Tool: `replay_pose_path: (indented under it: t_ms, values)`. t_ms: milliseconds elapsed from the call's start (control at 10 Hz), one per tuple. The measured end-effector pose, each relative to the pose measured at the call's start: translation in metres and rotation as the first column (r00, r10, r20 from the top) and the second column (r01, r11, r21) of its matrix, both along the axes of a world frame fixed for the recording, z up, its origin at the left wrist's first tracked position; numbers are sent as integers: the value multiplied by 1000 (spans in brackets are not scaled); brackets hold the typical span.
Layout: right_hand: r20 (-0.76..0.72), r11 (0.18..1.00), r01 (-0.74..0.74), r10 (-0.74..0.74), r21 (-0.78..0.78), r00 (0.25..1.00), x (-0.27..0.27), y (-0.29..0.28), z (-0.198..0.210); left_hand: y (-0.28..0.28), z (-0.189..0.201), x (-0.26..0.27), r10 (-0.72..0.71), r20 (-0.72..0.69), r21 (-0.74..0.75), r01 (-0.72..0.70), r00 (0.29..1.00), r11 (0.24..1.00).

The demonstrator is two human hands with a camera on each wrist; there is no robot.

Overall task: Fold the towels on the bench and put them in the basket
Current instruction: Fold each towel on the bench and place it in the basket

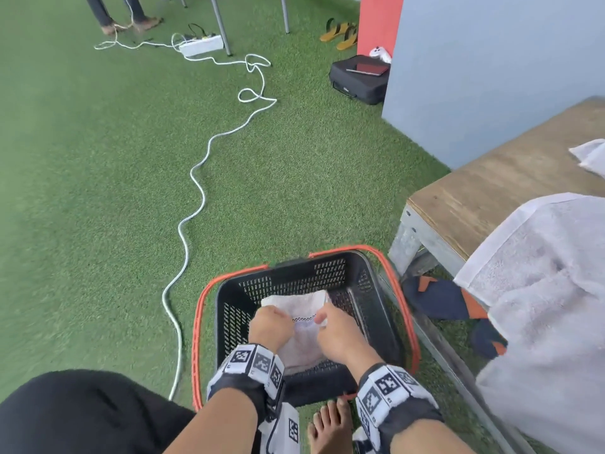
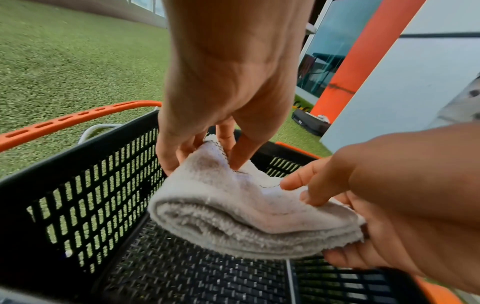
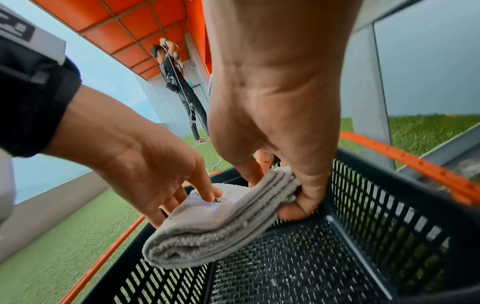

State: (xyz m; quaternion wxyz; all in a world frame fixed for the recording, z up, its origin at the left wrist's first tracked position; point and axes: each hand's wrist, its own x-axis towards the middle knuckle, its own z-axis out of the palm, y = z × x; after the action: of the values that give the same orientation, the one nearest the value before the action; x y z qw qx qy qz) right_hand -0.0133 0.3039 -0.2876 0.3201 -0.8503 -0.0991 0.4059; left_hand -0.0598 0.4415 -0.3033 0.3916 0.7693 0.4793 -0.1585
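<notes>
Left hand (image 2: 207, 115) and right hand (image 3: 272, 127) each pinch one end of the folded towel (image 2: 233, 207), held inside the black basket (image 1: 294, 276), apparently just above its floor. Unfolded towels (image 1: 540, 290) lie on the bench (image 1: 484, 198).

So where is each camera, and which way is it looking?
Head: worn on the head, looking down at the basket on the grass beside the bench; both forearms, a knee and a bare foot show.
Left wrist: on the left wrist, looking along the left hand into the basket; the right hand shows too.
Right wrist: on the right wrist, looking along the right hand; the left hand shows too.
All three share the folded towel, held by both hands above the basket floor.
</notes>
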Motion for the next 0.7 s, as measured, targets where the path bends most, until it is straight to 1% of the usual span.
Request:
replay_pose_path:
  t_ms: [200, 300, 500, 600, 700]
  values:
    - [-118, 994, -86, 77, -73, 990, 0, 23, -57, 29, -50, 3, -36, -116, -18, 34, 993, 999]
    - [-187, 993, -105, 95, -47, 978, 5, 36, -74, 44, -71, 10, -58, -144, -22, 55, 988, 998]
    - [-288, 996, -83, 78, -8, 955, 10, 49, -91, 59, -94, 12, -42, -218, 19, 47, 975, 999]
    - [-304, 995, -100, 86, -31, 949, 10, 52, -97, 61, -104, 8, -57, -280, -6, 57, 958, 998]
    - [-324, 993, -108, 89, -41, 942, 9, 52, -104, 58, -105, 7, -55, -308, -36, 46, 950, 998]
